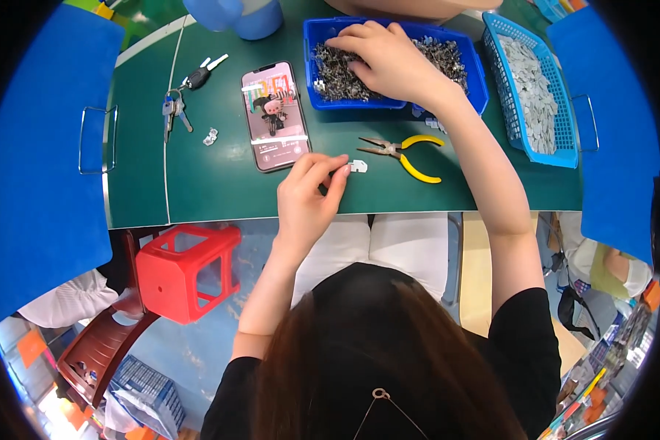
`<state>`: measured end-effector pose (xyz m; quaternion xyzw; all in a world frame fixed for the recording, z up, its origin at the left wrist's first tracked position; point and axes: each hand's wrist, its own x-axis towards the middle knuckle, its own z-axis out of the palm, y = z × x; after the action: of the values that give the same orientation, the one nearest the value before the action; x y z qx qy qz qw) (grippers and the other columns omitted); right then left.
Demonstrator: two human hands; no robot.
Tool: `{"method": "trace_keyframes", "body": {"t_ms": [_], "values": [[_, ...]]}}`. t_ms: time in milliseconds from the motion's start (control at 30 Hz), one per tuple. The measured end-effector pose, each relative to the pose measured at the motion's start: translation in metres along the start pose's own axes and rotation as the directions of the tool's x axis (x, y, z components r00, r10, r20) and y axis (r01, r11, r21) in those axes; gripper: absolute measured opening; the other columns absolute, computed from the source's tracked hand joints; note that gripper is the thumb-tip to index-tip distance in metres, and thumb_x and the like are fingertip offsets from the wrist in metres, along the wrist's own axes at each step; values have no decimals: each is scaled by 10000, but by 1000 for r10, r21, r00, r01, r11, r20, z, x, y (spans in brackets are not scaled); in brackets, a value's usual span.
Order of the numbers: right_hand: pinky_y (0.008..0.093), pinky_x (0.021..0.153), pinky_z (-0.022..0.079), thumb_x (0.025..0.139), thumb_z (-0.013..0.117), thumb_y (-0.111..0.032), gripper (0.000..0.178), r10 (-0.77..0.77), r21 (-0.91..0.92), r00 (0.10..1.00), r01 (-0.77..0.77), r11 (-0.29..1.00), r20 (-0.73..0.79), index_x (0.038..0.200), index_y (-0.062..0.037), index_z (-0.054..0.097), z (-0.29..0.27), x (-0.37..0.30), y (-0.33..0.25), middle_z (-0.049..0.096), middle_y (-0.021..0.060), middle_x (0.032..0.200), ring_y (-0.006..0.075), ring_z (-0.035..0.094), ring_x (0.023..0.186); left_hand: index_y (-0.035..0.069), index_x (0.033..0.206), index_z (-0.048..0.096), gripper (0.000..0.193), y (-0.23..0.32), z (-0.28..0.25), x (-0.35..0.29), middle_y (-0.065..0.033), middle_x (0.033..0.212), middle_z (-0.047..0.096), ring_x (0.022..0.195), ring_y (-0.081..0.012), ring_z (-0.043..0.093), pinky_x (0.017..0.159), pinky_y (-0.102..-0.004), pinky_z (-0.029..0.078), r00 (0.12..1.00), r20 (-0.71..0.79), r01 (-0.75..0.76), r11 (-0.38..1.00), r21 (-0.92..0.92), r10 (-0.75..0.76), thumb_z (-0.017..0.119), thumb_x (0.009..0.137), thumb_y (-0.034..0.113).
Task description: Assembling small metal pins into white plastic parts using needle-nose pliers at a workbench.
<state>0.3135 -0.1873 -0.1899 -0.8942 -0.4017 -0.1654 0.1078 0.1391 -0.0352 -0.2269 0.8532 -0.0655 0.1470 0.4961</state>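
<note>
My left hand (312, 192) rests near the front of the green table (213, 183) and pinches a small white plastic part (357, 166) between thumb and forefinger. My right hand (385, 59) reaches into a blue tray (315, 37) full of small dark metal parts, fingers curled down among them; whether it grips any I cannot tell. Yellow-handled long-nose pliers (407, 152) lie on the table between the two hands.
A phone (273, 116) with a lit screen lies left of the tray. A bunch of keys (180, 99) and a small white piece (210, 136) lie further left. A blue mesh basket (535, 88) of grey flat pieces stands right. A red stool (187, 271) sits below the table.
</note>
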Motion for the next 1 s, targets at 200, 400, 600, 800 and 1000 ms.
{"method": "trace_keyframes", "body": {"t_ms": [200, 400, 600, 800, 1000], "values": [[377, 842, 443, 784, 613, -57, 181, 17, 190, 1000, -22, 982, 24, 958, -32, 651, 4, 10, 7, 603, 97, 968, 276, 562, 958, 26, 889, 674, 120, -3, 2, 1, -64, 778, 597, 565, -143, 580, 494, -257, 456, 1000, -11, -24, 999, -33, 24, 685, 770, 30], [359, 760, 482, 771, 635, -55, 102, 40, 288, 999, -38, 957, -4, 862, -8, 640, 4, 15, 13, 587, 108, 871, 269, 588, 814, 25, 878, 670, 107, -3, 3, 0, -65, 776, 595, 562, -152, 581, 496, -260, 458, 999, -8, -32, 999, -26, 32, 680, 771, 26], [308, 680, 495, 760, 673, -113, 161, 193, 530, 980, -136, 837, -54, 891, -20, 669, -11, 17, 18, 643, 102, 793, 214, 627, 730, 28, 884, 669, 111, -3, 2, 0, -64, 774, 590, 544, -154, 570, 489, -265, 450, 998, -22, -60, 998, -26, 60, 676, 773, 26], [216, 667, 464, 846, 632, -161, 180, 366, 841, 902, -373, 392, 230, 951, -23, 681, -30, 8, 20, 666, 48, 845, 90, 608, 767, 13, 906, 678, 127, -4, 4, -1, -55, 782, 597, 543, -73, 506, 416, -207, 344, 996, -40, -79, 996, -50, 77, 661, 783, -16], [222, 687, 486, 860, 623, -161, 254, 362, 929, 866, -371, 4, 344, 1043, 15, 638, -33, -1, 26, 665, 91, 883, 109, 619, 782, 15, 908, 680, 126, -3, 3, -2, -57, 784, 595, 542, -68, 504, 421, -207, 344, 994, -53, -100, 994, -41, 98, 660, 786, -11]]}}
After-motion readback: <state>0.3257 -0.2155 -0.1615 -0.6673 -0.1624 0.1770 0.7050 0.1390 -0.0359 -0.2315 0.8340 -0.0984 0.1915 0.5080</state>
